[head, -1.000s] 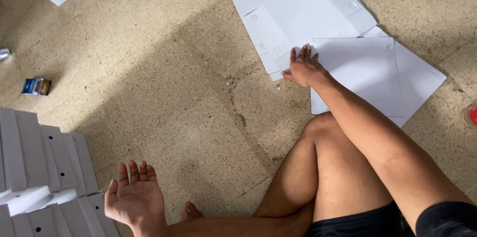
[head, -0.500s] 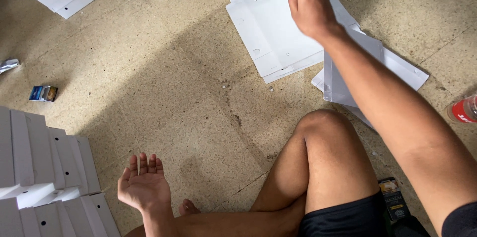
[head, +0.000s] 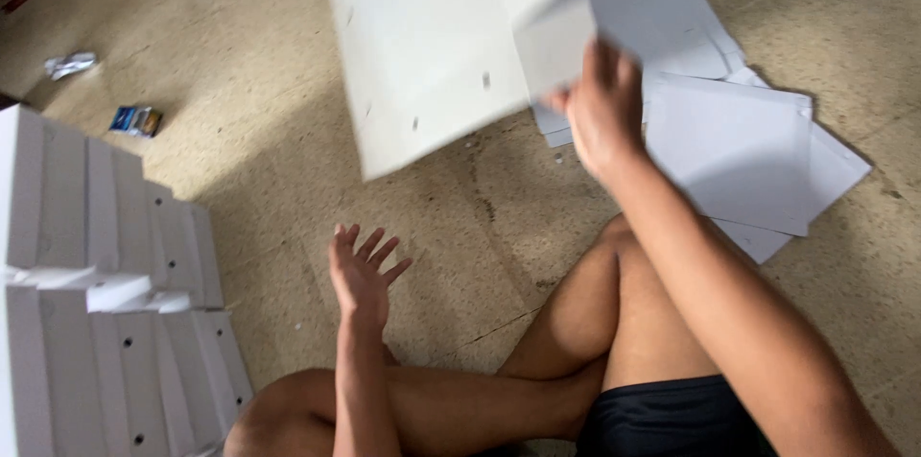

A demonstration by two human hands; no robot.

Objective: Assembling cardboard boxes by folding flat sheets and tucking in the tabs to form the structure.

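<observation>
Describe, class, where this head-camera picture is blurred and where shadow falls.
Head view: the white card sheet and the right hand gripping it are smeared by motion blur; the left hand and the stacked white boxes look sharper; a broad soft shadow covers the floor under the sheet, and no glare shows.

Box-folding workshop: stacked white boxes point(head: 96, 275).

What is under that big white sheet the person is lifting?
Under the white sheet, raised by the right hand, lies speckled floor and part of the stack of flat white sheets. Whatever floor lies directly behind the sheet is covered.
</observation>
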